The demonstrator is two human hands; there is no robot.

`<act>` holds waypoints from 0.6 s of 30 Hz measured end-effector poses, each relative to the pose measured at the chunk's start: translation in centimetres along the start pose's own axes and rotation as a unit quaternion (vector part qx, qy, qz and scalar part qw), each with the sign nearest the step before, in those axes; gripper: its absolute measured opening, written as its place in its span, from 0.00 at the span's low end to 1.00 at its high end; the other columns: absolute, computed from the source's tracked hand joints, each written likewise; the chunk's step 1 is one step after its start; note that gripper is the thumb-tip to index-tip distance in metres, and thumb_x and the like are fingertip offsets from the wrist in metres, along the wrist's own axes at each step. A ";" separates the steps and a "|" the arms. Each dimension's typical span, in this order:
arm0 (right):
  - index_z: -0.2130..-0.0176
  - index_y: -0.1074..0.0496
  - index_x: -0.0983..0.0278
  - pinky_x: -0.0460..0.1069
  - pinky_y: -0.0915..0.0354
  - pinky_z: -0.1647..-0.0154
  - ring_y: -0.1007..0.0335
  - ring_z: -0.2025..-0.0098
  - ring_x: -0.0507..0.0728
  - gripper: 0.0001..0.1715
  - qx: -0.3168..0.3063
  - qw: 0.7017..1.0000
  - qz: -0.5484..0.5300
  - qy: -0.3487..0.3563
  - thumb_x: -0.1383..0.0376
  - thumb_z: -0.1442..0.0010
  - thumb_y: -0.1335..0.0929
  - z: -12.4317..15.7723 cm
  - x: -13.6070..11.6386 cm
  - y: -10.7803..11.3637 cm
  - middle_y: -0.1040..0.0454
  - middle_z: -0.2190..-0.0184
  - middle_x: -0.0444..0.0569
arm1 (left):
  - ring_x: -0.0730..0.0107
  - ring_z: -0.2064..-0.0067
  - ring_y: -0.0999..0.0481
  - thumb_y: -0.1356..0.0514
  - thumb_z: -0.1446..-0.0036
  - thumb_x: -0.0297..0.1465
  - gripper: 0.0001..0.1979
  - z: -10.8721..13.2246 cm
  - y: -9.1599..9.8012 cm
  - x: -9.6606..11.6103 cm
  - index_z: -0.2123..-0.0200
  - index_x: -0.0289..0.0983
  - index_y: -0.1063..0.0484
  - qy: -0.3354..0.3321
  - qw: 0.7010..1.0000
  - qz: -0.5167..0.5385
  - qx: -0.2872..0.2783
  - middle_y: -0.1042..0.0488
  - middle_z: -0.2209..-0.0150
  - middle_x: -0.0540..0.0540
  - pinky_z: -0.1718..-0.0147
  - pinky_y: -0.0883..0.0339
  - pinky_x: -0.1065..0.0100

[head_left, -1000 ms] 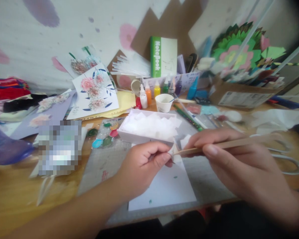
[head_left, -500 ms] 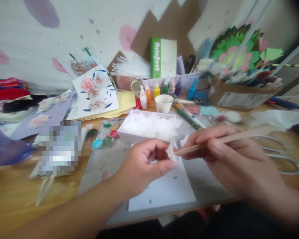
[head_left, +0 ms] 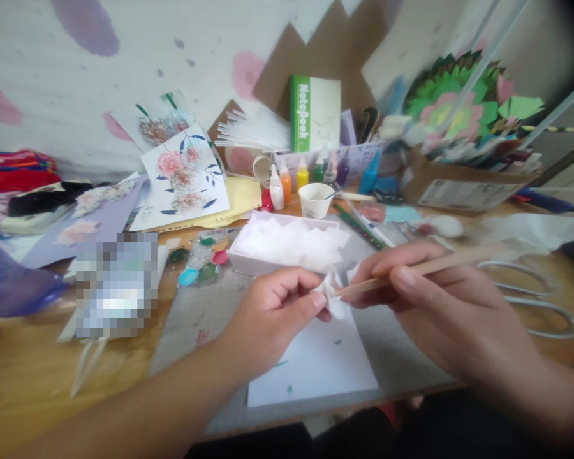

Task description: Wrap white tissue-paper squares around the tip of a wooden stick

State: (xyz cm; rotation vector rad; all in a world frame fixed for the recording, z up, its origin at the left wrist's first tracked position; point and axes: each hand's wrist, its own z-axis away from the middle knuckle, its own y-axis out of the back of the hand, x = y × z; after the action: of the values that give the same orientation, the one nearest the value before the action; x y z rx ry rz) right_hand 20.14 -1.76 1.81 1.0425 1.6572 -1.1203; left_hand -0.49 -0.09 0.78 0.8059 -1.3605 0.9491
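Between its thumb and fingers, my left hand (head_left: 280, 312) pinches a small crumpled piece of white tissue paper (head_left: 333, 299). My right hand (head_left: 440, 299) is closed around a pale wooden stick (head_left: 377, 285), holding it like a pen with its tip against the tissue. A second bit of white paper (head_left: 354, 270) shows beside the right fingers; whether they grip it I cannot tell. Under both hands lies a white sheet (head_left: 310, 376) with small green marks. Just beyond stands an open white box (head_left: 249, 262) filled with white tissue pieces (head_left: 291, 239).
A grey cutting mat (head_left: 196, 338) covers the table's middle. Scissors (head_left: 545, 315) lie to the right, partly behind my hand. Farther back are a white cup (head_left: 314, 203), several paint bottles (head_left: 302, 175), a green notebook (head_left: 316, 115) and a cardboard box (head_left: 469, 185). Paint pots (head_left: 205, 271) sit left of the tissue box.
The tissue piece has turned between my left fingers and more of it now shows below the stick's tip. My left thumb has shifted slightly up and left.
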 end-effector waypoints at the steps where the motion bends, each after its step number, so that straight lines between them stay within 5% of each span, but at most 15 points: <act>1: 0.62 0.19 0.59 0.47 0.22 0.59 0.19 0.63 0.54 0.07 0.000 1.000 -0.006 -0.003 0.64 0.35 0.30 0.0 0.0 0.0 0.19 0.66 0.46 | 0.74 0.67 0.24 0.37 0.40 0.32 0.05 0.0 0.1 -0.1 0.68 0.37 0.24 -0.004 1.000 -0.001 0.002 0.21 0.71 0.52 0.63 0.33 0.71; 12: 0.60 0.20 0.59 0.49 0.22 0.59 0.19 0.64 0.55 0.07 -0.008 1.000 -0.001 0.005 0.63 0.34 0.30 0.1 -0.1 0.0 0.19 0.65 0.46 | 0.75 0.70 0.28 0.30 0.49 0.36 0.11 0.1 -0.1 0.1 0.69 0.35 0.27 0.031 0.999 0.039 -0.009 0.23 0.71 0.51 0.70 0.37 0.72; 18: 0.62 0.20 0.59 0.51 0.21 0.62 0.18 0.65 0.57 0.06 0.010 1.000 0.019 0.006 0.62 0.36 0.29 0.0 -0.3 -0.3 0.19 0.66 0.47 | 0.73 0.68 0.25 0.34 0.44 0.33 0.07 -0.1 -0.1 0.2 0.70 0.36 0.26 0.021 1.000 0.005 -0.001 0.22 0.72 0.51 0.66 0.34 0.71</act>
State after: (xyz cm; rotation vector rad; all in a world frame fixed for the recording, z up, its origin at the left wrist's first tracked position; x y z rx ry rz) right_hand 19.94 -1.89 2.11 1.0911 1.6309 -1.1102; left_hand -0.38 0.02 1.00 0.7735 -1.3298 0.9673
